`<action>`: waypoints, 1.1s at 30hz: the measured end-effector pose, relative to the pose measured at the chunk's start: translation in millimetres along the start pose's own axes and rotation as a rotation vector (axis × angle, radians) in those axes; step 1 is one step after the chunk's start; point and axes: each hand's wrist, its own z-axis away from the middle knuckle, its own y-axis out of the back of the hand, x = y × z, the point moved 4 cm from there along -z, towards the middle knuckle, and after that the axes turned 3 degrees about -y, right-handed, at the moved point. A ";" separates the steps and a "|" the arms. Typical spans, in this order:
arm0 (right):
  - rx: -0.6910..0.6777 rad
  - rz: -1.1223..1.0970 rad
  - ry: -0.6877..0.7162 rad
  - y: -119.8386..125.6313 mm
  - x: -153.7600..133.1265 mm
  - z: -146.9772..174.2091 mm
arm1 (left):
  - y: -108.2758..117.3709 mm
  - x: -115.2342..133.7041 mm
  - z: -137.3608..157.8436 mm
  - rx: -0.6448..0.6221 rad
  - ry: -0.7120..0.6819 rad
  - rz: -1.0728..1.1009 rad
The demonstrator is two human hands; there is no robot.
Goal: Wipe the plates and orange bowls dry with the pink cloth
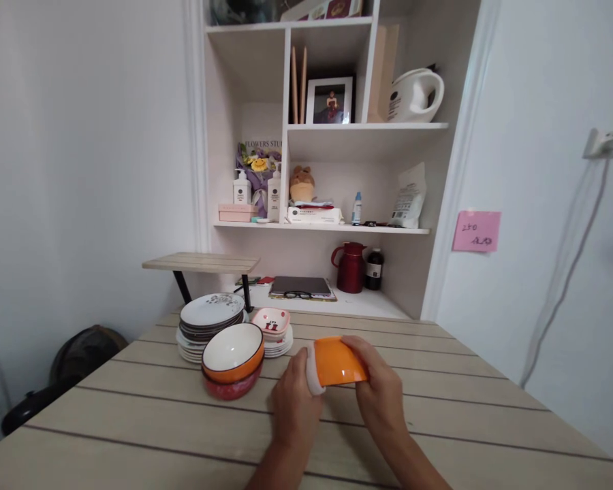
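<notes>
An orange bowl [340,362] is held tilted on its side above the table, its glossy outer wall showing. My right hand [382,384] grips the bowl's right edge. On the other side, my left hand [293,391] is closed on a pale cloth [313,371], which is folded over the bowl's left edge. The inside of the bowl and most of my left fingertips are hidden. Left of my hands, an orange bowl with a white inside [233,350] rests tilted in a red bowl [232,386].
Behind those bowls stand a stack of plates [212,309] and small square dishes [270,320] on white plates [278,346]. A low wooden stand [199,262] is at the back left. The shelf recess holds a red jug [351,269], dark bottle [374,269] and laptop [301,286].
</notes>
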 end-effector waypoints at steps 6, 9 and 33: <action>0.008 -0.249 -0.184 0.5 2.6 -3.2 | -2.2 -2.0 -2.2 0.037 0.103 0.305; 0.018 -0.402 -0.291 -4.1 1.5 -3.0 | -4.9 -4.6 -4.8 0.056 0.141 0.443; -0.001 -0.048 -0.073 -17.9 -4.8 3.8 | 3.0 -10.8 -3.0 0.096 0.318 0.063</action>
